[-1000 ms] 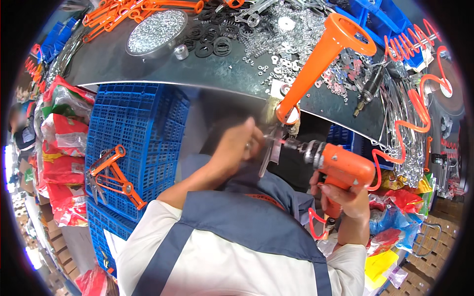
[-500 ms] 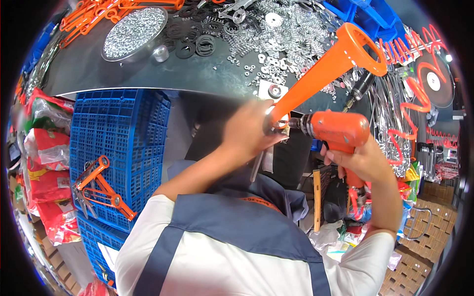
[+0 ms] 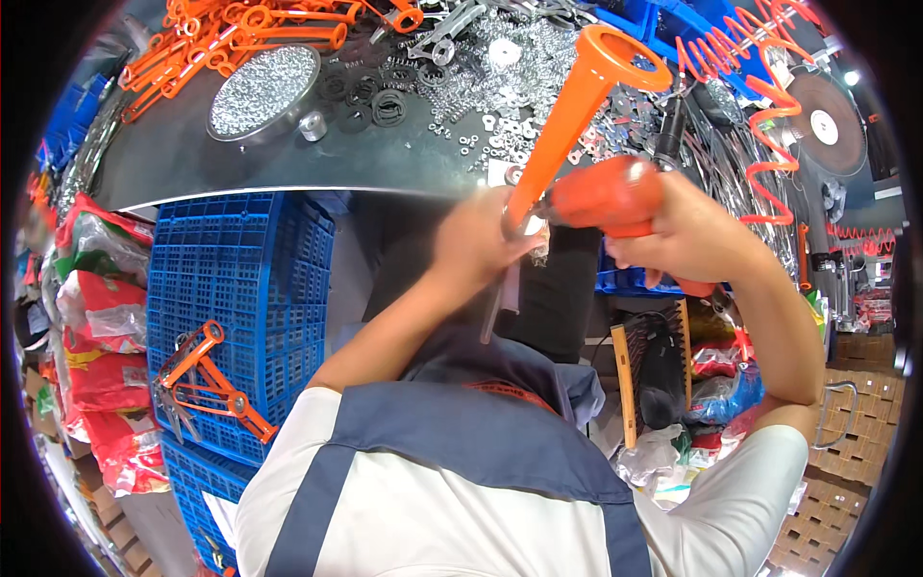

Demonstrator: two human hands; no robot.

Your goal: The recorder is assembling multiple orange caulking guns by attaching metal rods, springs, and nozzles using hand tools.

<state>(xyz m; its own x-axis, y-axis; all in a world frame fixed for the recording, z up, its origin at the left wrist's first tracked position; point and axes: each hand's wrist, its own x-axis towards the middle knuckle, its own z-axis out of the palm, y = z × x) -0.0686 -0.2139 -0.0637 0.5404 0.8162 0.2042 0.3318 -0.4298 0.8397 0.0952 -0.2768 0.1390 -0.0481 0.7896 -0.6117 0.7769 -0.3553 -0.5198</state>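
My left hand (image 3: 471,240) is closed round the near end of a long orange metal handle (image 3: 562,125). The handle tapers toward my fingers and slants up and away, with a wide ring at its far end. Closed on a red pistol-shaped power drill (image 3: 611,192) is my right hand (image 3: 692,226). The drill points left, its nose up against the handle's near end by my left fingers. Blur and the drill body hide the exact point of contact. A small pale metallic piece shows just below that end; its kind is unclear.
Springs (image 3: 471,87), washers and nuts lie heaped on the dark bench (image 3: 365,168). Beyond stand a round tray (image 3: 312,82) of small silvery parts and a pile of orange handles (image 3: 207,48). Blue crates (image 3: 216,288) stand left; a red coiled hose (image 3: 769,135) hangs right.
The drill has moved left and up, closer in against the handle's near end, and my right elbow has swung outward. The handle's ring end has tipped leftward. The whole view has shifted slightly.
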